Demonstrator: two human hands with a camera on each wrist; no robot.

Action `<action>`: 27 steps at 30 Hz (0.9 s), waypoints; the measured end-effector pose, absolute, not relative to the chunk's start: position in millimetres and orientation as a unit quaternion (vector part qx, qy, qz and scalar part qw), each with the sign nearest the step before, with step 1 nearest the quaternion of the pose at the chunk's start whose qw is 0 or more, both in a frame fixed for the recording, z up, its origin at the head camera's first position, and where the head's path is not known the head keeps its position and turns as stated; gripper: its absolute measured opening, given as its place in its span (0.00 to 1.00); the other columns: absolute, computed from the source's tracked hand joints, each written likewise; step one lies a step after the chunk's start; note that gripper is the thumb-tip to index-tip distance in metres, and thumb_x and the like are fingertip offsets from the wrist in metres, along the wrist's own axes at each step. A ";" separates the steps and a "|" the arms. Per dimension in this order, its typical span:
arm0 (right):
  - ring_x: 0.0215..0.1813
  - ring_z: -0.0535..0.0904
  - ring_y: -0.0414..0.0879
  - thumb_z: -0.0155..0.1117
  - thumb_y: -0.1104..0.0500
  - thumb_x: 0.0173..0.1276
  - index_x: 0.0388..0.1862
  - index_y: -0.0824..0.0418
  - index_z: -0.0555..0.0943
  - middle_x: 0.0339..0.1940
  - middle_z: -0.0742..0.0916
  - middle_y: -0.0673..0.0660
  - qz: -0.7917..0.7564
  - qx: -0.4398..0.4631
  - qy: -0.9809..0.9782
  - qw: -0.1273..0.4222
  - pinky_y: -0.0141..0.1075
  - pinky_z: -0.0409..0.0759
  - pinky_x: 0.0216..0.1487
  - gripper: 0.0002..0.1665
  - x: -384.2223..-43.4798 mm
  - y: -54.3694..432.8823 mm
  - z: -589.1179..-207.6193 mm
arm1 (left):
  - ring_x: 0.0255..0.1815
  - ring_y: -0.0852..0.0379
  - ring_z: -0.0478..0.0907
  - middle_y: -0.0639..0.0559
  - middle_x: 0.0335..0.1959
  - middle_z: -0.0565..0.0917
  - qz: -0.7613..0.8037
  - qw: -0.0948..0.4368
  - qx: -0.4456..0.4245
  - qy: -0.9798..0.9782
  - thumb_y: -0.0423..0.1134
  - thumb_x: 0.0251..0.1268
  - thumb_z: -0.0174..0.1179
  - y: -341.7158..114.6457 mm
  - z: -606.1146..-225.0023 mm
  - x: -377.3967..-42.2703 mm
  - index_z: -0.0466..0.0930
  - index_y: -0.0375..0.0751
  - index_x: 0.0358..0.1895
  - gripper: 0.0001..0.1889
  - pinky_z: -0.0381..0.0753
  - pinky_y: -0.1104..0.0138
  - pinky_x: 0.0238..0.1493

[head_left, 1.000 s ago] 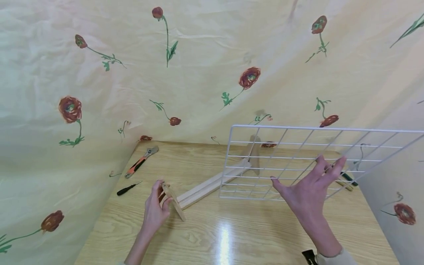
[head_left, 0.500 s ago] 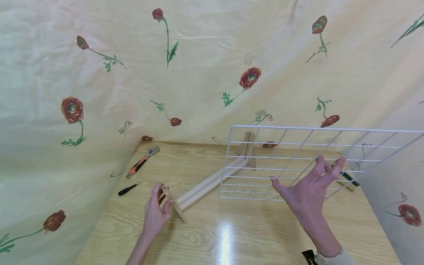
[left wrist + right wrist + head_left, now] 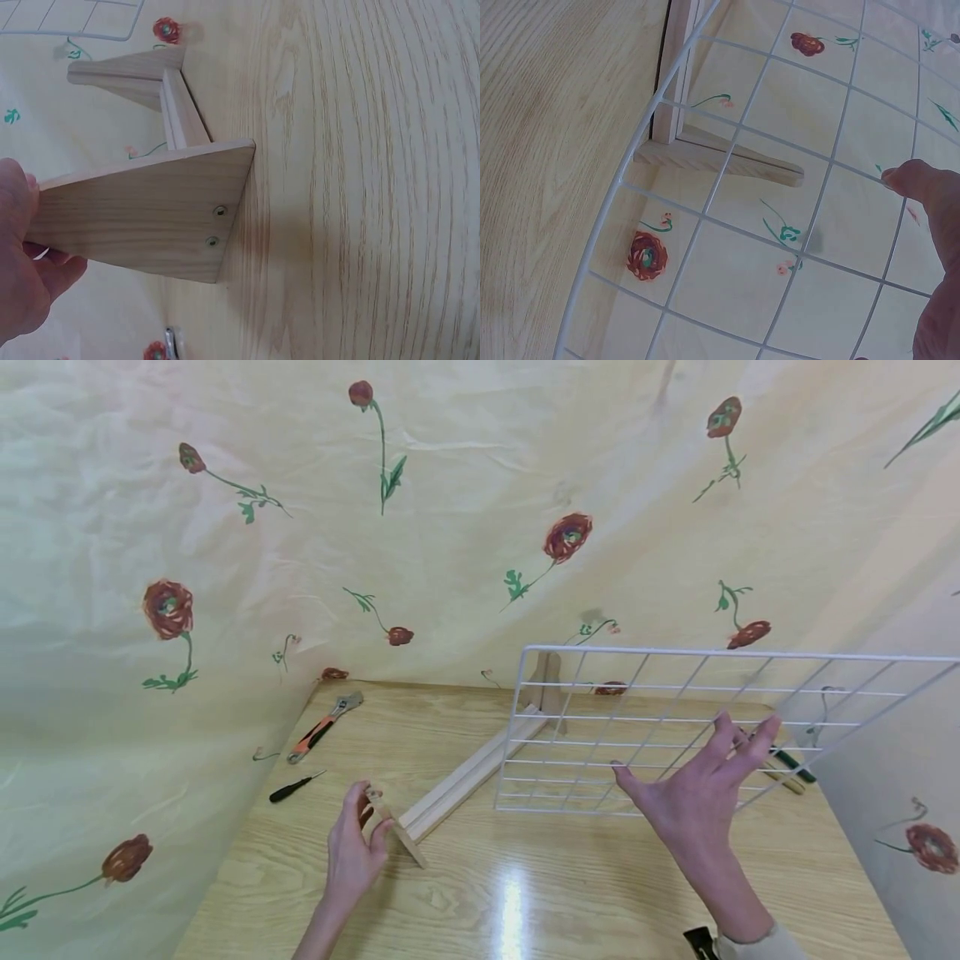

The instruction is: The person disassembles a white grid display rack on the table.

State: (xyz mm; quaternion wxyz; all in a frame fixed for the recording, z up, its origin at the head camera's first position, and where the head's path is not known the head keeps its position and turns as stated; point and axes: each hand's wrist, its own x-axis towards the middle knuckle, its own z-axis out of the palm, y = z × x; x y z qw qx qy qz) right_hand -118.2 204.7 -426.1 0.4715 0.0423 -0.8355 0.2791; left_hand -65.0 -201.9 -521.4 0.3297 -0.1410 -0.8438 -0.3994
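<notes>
Only left-wrist view: two fasteners (image 3: 220, 211) in wooden panel (image 3: 135, 212).

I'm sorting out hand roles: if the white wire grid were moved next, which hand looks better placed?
The right hand, I'd judge: it holds the white wire grid. The left hand touches no part of the grid and looks busy gripping the wooden end panel.

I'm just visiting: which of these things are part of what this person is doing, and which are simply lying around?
Apparently part of the job:
wooden stand, held by the left hand
white wire grid, held by the right hand

Apparently just lying about, untouched:
orange-and-black wrench
black screwdriver
green-handled tool, toward the right
</notes>
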 end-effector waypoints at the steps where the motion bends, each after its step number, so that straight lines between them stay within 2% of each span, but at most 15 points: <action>1: 0.59 0.61 0.69 0.81 0.44 0.29 0.70 0.68 0.53 0.73 0.44 0.79 0.280 0.041 -0.837 0.469 0.68 0.72 0.39 0.72 -117.7 204.8 -425.9 | 0.48 0.25 0.79 0.27 0.48 0.78 -0.398 0.330 -0.138 -0.845 0.16 0.45 0.72 -201.6 -521.6 -64.7 0.63 0.24 0.65 0.40 0.84 0.50 0.43; 3: 0.59 0.61 0.69 0.82 0.45 0.29 0.70 0.68 0.53 0.73 0.44 0.79 0.279 0.040 -0.837 0.469 0.68 0.72 0.39 0.72 -117.5 204.6 -425.5 | 0.48 0.26 0.80 0.27 0.48 0.78 -0.391 0.333 -0.133 -0.847 0.23 0.52 0.71 -201.6 -522.4 -64.1 0.64 0.24 0.65 0.36 0.85 0.51 0.42; 6: 0.59 0.62 0.69 0.82 0.45 0.29 0.70 0.68 0.53 0.73 0.44 0.79 0.279 0.041 -0.836 0.471 0.68 0.72 0.39 0.72 -117.8 204.5 -425.0 | 0.47 0.27 0.80 0.29 0.47 0.79 -0.387 0.339 -0.132 -0.847 0.38 0.64 0.65 -202.0 -523.8 -63.3 0.64 0.24 0.65 0.32 0.86 0.51 0.42; 8: 0.59 0.62 0.69 0.82 0.46 0.28 0.70 0.68 0.54 0.73 0.44 0.79 0.278 0.043 -0.835 0.473 0.68 0.72 0.39 0.73 -118.2 204.4 -425.1 | 0.47 0.28 0.81 0.30 0.47 0.79 -0.383 0.344 -0.132 -0.847 0.47 0.68 0.59 -202.1 -524.4 -62.6 0.64 0.24 0.65 0.33 0.86 0.51 0.41; 11: 0.59 0.62 0.69 0.83 0.47 0.28 0.71 0.68 0.54 0.73 0.45 0.79 0.277 0.042 -0.836 0.472 0.68 0.72 0.39 0.73 -118.2 204.5 -425.2 | 0.46 0.28 0.81 0.30 0.47 0.79 -0.379 0.347 -0.130 -0.848 0.52 0.68 0.55 -201.5 -524.4 -61.4 0.64 0.24 0.65 0.35 0.86 0.52 0.41; 19: 0.60 0.62 0.69 0.81 0.45 0.29 0.71 0.69 0.54 0.73 0.46 0.80 0.273 0.045 -0.834 0.476 0.68 0.73 0.37 0.72 -118.7 204.6 -425.7 | 0.46 0.28 0.81 0.29 0.47 0.79 -0.373 0.349 -0.120 -0.851 0.53 0.69 0.55 -199.0 -524.6 -58.9 0.64 0.24 0.64 0.35 0.86 0.52 0.41; 22: 0.60 0.63 0.70 0.81 0.44 0.29 0.70 0.69 0.54 0.73 0.46 0.79 0.274 0.045 -0.834 0.477 0.68 0.73 0.36 0.71 -118.9 204.7 -426.2 | 0.46 0.28 0.81 0.29 0.48 0.79 -0.374 0.347 -0.116 -0.852 0.47 0.67 0.60 -198.3 -524.5 -58.1 0.64 0.24 0.64 0.33 0.86 0.52 0.41; 25: 0.60 0.63 0.70 0.80 0.44 0.29 0.70 0.69 0.54 0.73 0.46 0.79 0.274 0.045 -0.834 0.476 0.67 0.73 0.36 0.72 -118.8 204.9 -426.7 | 0.46 0.29 0.81 0.29 0.47 0.79 -0.377 0.346 -0.110 -0.852 0.38 0.60 0.67 -197.3 -524.0 -56.8 0.65 0.24 0.64 0.33 0.86 0.52 0.42; 27: 0.60 0.63 0.70 0.80 0.43 0.29 0.70 0.69 0.54 0.73 0.46 0.79 0.272 0.045 -0.836 0.475 0.67 0.73 0.36 0.72 -118.7 205.0 -426.7 | 0.46 0.29 0.81 0.29 0.47 0.80 -0.379 0.349 -0.109 -0.850 0.37 0.59 0.68 -197.0 -524.1 -56.2 0.65 0.24 0.63 0.33 0.86 0.52 0.42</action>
